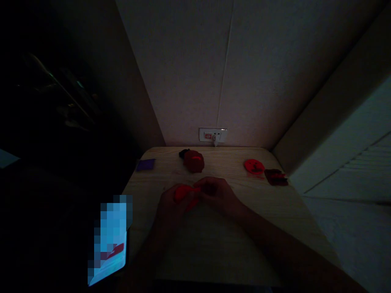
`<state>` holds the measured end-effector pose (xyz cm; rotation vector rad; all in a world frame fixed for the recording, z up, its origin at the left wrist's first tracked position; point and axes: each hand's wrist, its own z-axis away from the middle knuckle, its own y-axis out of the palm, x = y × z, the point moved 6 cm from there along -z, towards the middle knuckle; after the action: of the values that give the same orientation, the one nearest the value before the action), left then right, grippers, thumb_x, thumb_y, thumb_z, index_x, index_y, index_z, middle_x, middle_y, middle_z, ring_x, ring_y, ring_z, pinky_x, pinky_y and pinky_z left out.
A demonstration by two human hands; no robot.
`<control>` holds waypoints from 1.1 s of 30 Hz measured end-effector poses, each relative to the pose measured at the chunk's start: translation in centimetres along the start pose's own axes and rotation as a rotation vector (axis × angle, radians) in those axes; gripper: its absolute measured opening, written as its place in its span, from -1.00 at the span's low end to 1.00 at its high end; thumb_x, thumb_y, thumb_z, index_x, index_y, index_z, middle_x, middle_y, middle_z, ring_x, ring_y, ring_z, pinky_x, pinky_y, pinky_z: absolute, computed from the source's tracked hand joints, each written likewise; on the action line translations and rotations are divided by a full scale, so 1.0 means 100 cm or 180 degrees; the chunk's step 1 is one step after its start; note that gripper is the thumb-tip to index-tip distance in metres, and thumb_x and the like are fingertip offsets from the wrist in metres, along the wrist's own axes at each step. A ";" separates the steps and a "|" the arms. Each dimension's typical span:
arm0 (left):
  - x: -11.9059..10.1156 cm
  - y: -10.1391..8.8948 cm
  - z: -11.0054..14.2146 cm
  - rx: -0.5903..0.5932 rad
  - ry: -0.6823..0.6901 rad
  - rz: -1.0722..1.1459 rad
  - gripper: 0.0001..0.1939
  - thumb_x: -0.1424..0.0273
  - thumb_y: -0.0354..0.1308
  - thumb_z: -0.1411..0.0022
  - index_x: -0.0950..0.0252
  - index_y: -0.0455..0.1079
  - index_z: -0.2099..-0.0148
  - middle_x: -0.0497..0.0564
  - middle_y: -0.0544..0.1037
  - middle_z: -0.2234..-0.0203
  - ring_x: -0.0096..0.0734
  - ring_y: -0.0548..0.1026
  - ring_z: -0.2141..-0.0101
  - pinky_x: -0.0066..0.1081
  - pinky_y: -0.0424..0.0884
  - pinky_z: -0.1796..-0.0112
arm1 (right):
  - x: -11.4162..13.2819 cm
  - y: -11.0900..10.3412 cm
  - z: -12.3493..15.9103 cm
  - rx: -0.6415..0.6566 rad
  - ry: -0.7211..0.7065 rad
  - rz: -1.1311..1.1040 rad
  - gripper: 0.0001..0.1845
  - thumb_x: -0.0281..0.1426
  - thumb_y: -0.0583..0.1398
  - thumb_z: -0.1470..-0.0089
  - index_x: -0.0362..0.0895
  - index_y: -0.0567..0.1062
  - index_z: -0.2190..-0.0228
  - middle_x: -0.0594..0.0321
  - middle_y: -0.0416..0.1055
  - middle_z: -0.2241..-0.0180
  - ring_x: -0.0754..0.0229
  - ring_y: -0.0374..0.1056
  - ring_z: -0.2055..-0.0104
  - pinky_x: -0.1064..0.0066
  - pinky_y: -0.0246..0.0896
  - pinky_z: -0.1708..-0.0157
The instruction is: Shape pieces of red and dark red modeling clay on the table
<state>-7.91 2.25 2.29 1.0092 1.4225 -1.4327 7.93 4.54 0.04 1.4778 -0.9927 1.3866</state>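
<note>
The room is very dark. Both my hands meet over the middle of a light wooden table (214,248). My left hand (169,207) and my right hand (217,194) are closed together on a bright red soft piece (183,192), cloth or paper; I cannot tell which. The piece sticks out between the fingers, slightly above the tabletop. My forearms reach in from the lower edge.
A dark red bundle (193,160) lies at the back centre. A red round piece (253,166) and a dark red piece (275,177) lie back right. A purple square (146,164) sits back left. A wall socket (213,134) is behind. A lit phone screen (110,240) glows left.
</note>
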 end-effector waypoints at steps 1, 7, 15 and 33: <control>0.000 -0.001 0.000 0.0013 0.0060 -0.0071 -0.73 0.17 0.30 -0.16 0.31 0.54 0.32 -0.01 0.60 0.44 -0.29 0.50 0.37 -0.39 0.39 0.33 | 0.002 0.000 0.001 0.0101 -0.0037 0.0087 -0.67 -0.17 0.44 0.08 -0.12 0.64 0.32 0.20 0.63 0.38 0.12 0.53 0.33 0.30 0.42 0.26; 0.001 -0.006 0.002 -0.0032 0.0066 -0.0396 -0.72 0.16 0.32 -0.13 0.30 0.55 0.33 -0.01 0.60 0.45 -0.28 0.49 0.40 -0.37 0.39 0.34 | 0.004 0.002 0.003 0.0212 -0.0093 0.0347 -0.70 -0.14 0.44 0.03 -0.12 0.68 0.36 0.17 0.64 0.36 0.12 0.53 0.34 0.33 0.41 0.29; 0.012 -0.004 0.000 -0.0318 -0.0211 0.0169 -0.66 0.13 0.32 -0.15 0.35 0.55 0.23 0.03 0.63 0.38 -0.29 0.53 0.34 -0.38 0.42 0.29 | -0.008 0.000 -0.001 -0.0295 0.0102 -0.0264 -0.67 -0.13 0.43 0.03 -0.12 0.62 0.34 0.24 0.60 0.41 0.19 0.49 0.38 0.34 0.40 0.28; 0.002 -0.005 0.001 -0.0124 -0.0060 -0.0102 -0.78 0.30 0.42 0.02 0.29 0.57 0.32 -0.03 0.62 0.43 -0.30 0.53 0.38 -0.39 0.44 0.35 | 0.000 0.003 0.005 0.0205 -0.0071 0.0456 -0.80 -0.24 0.27 -0.15 -0.11 0.61 0.33 0.23 0.57 0.42 0.16 0.46 0.38 0.35 0.34 0.33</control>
<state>-8.47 2.10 2.28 0.9502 1.4532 -1.4286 7.85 3.94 0.01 1.4964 -1.0952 1.5191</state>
